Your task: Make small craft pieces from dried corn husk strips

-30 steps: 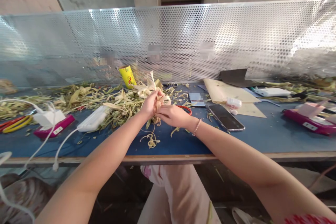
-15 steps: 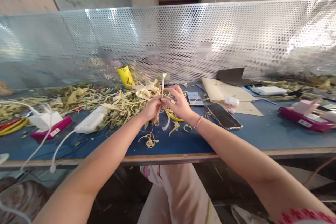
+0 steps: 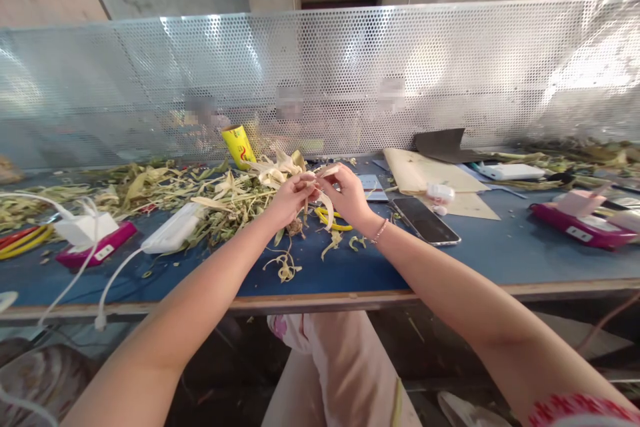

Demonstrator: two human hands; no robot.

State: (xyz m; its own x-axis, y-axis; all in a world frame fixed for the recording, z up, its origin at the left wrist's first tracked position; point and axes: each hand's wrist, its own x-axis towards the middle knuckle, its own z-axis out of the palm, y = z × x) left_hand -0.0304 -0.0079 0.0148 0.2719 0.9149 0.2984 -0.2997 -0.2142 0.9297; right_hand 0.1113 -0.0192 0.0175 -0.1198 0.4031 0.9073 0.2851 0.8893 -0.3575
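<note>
My left hand [image 3: 293,200] has its fingers pinched together over the front of the table. Close beside it, my right hand [image 3: 349,197] is also closed, thumb and fingers meeting near the left fingertips. Between them is a pale dried husk strip [image 3: 327,207], one end curling down below the right fingers. Part of what the fingers grip is hidden. Behind the left hand spreads a bunch of cream husk pieces [image 3: 274,170], beside a heap of dried stems and leaves [image 3: 225,217]. Under the hands lies a yellow loop [image 3: 336,221], possibly a tool handle.
A yellow tube [image 3: 239,147] stands tilted at the back. On the right are a phone [image 3: 425,221], a small white case [image 3: 441,193], brown paper [image 3: 417,173] and a magenta power strip [image 3: 583,230]. Left sit a white adapter [image 3: 173,230] with cable and another power strip [image 3: 120,237].
The husk strip that stood upright above the fingers no longer shows there; a curved strip hangs below the right hand. My right fingers have curled in toward the left ones.
</note>
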